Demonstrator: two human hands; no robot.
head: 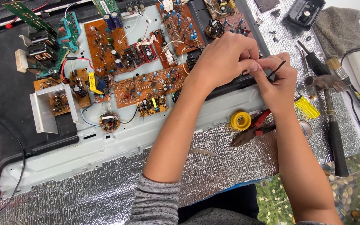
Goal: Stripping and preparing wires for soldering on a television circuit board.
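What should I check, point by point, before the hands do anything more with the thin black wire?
1. Both hands on the wire: left hand and right hand pinch the thin black wire together. Ok.
2. Wire end visible: it sticks out above the right hand. Ok.
3. Pliers within reach: red-handled pliers lie just below the hands. Ok.
4. Yellow spool nearby, beside the pliers. Ok.
5. Hammer clear of the hands, lying to the right. Ok.
6. Where the wire's other end goes: hidden by the fingers. Cannot tell.
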